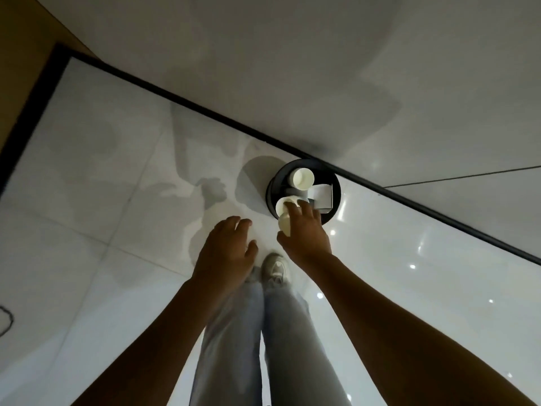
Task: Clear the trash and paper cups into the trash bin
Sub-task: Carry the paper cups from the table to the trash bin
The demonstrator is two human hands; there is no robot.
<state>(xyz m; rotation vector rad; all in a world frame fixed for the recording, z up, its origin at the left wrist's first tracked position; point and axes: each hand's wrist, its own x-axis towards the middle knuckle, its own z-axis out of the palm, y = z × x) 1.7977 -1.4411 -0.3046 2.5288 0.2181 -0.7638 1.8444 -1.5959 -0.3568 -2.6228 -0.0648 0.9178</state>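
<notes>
Right hand [304, 232] is lowering paper cups [285, 212] over the round black trash bin [336, 197].
Its grip is pinching them; left hand [225, 250] is hanging spread. Best released squarely above the opening, beside the cup [304, 177] inside.

Both bare arms reach down; left hand [227, 250] hangs with relaxed fingers; right hand [304, 230] grips something white
</notes>
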